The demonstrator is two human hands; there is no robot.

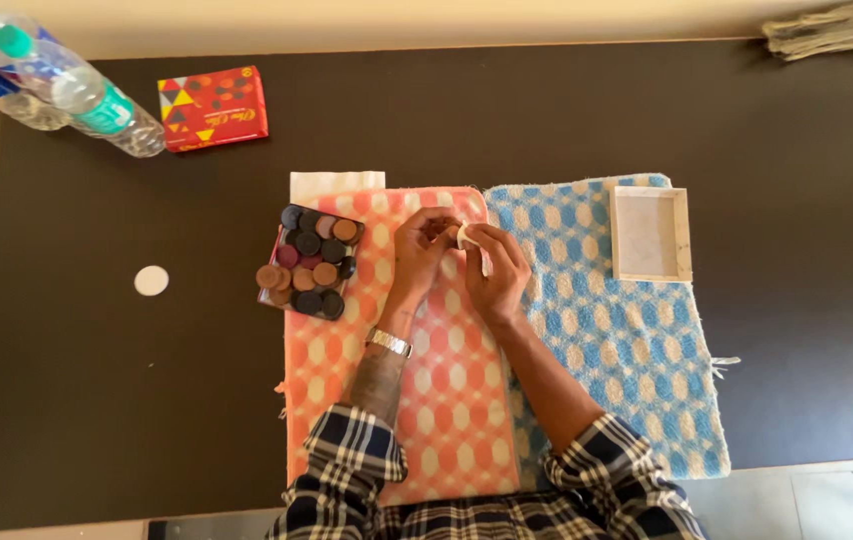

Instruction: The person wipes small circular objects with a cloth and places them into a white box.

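Both hands, left hand point(421, 243) and right hand point(495, 268), pinch one small white disc point(465, 236) between fingertips above the orange-checked towel point(447, 400); a loosened grip would likely let it roll toward the tray of carrom coins point(309, 261).

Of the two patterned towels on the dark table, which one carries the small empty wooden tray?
The blue and white towel, on the right, carries the wooden tray near its upper corner. The orange towel beside it instead holds the box of dark round discs.
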